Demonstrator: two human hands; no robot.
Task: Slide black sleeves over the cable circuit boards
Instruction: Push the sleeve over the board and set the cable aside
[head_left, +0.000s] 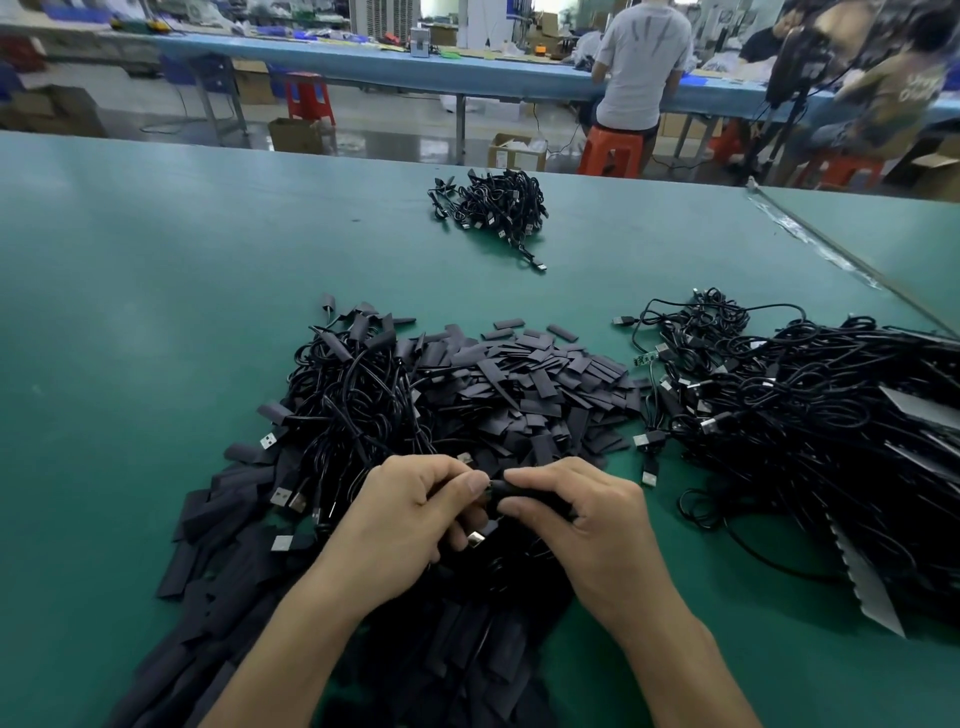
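My right hand (582, 514) pinches a black sleeve (524, 491) between thumb and fingers, low in the middle of the view. My left hand (410, 512) grips a black cable whose end meets the sleeve's left opening; the circuit board itself is hidden by my fingers. A silver USB plug (475, 539) pokes out under my left fingers. Behind my hands lies a heap of loose flat black sleeves (524, 384). A tangle of black cables (353, 395) lies left of that heap.
A big pile of black USB cables (810, 431) covers the right of the green table (130, 312). A small cable bundle (493, 208) lies farther back. More sleeves (218, 551) spread toward the near left edge. People sit on orange stools at a blue bench behind.
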